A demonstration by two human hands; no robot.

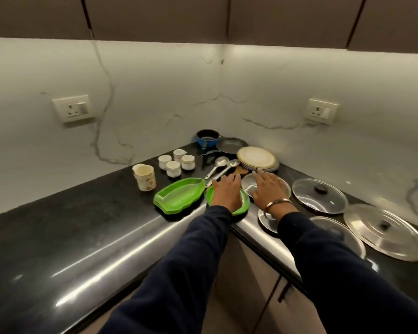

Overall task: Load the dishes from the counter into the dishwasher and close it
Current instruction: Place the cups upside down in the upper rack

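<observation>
Near, lower right of frame: steel lid (385, 231) and glass lid (320, 195) lie on the counter (82, 237), nothing loaded yet afaict, dishwasher not in view. Center: left hand (226, 192) flat, fingers spread over green plate (243, 204); right hand (269, 189) open on steel plate (249, 185), holding nothing. Farther back: green trays (179, 195), ladles (217, 168), cups (173, 162), plate stack (256, 158), pans (231, 144), all left to do.

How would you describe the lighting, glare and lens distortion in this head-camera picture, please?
Head view: under-cabinet strip light washes the marble backsplash bright, while the black counter stays dim with streaky glare along its edge; wide-angle bending curves the walls and cabinets; the steel lid reflects brightly; both the left hand and the right hand look slightly soft.
</observation>
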